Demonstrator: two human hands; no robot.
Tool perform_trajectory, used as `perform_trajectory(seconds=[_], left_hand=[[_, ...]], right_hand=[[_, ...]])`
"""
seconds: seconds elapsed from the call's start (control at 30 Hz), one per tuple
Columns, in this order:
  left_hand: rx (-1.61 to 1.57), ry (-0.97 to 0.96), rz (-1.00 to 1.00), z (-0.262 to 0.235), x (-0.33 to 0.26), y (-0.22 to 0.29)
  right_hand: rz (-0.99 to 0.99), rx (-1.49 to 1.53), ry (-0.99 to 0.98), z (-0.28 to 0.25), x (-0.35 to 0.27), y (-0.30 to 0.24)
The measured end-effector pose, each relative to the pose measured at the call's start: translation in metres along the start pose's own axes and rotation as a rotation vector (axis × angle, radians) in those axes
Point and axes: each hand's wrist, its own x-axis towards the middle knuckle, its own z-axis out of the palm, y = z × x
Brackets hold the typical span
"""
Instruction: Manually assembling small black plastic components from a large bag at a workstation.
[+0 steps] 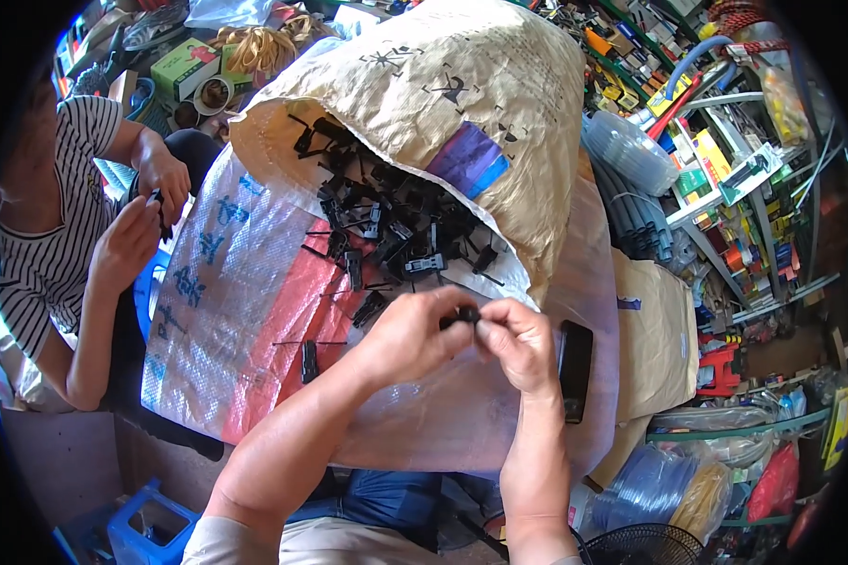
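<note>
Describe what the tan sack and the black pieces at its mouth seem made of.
Tan sack: perhaps coated paper or paper-faced woven plastic, low sheen, judging by sharp creases. Black pieces: likely moulded plastic, satin, given soft greyish highlights.

At centre, small black plastic-looking parts with thin rods (pixel 352 268) look mostly matt. Above, a large tan paper-like sack (pixel 528 104) is creased and dull; beneath, a white-and-red woven plastic sheet (pixel 271 379) shines faintly. The flat black rectangular slab (pixel 576 372), right of centre, is glossy. Coiled clear plastic tubing (pixel 645 490) gleams at lower right.
</note>
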Motion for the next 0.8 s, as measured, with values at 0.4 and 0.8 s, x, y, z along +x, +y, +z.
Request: perform_trajectory(seconds=[0.4, 0.8], left_hand=[[-0.897, 0.215, -0.303, -0.026, 0.008, 0.005], [-0.246, 0.201, -0.062, -0.002, 0.005, 0.01]], right_hand=[[-0.369, -1.031, 0.455, 0.002, 0.025, 0.028], [-0.627, -0.86, 0.273, 0.025, 0.008, -0.006]])
